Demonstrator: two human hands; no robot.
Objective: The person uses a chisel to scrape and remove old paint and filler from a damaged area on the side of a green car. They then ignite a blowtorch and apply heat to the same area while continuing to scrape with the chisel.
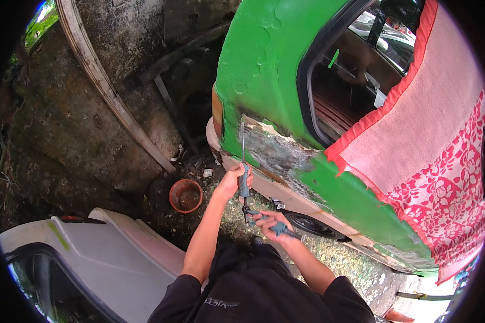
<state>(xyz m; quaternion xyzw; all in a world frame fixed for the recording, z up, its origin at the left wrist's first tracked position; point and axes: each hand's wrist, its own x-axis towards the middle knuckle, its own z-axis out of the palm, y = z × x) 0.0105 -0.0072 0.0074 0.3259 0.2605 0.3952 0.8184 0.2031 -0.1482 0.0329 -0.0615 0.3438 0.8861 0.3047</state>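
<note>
Evidently, the work centres on the scraped patch in the green car's body panel. The metal rod overlaps the patch's left end; whether its tip touches the surface, I cannot tell. Below the patch, the left hand is wrapped firmly round a blue-grey front handle, and the right hand has its fingers curled closed about a blue-grey rear handle. A dark joint lies between the handles, though whether these make one tool is unclear.

To do this well, I would let the left hand steer the rod and the right steady the rear, keeping the rod at a shallow angle so that its end does not dig in. Light, even pressure seems wise at the patch's ragged border, where the green paint begins. The floral towel, right of the patch, is best kept clear of the rod.
</note>
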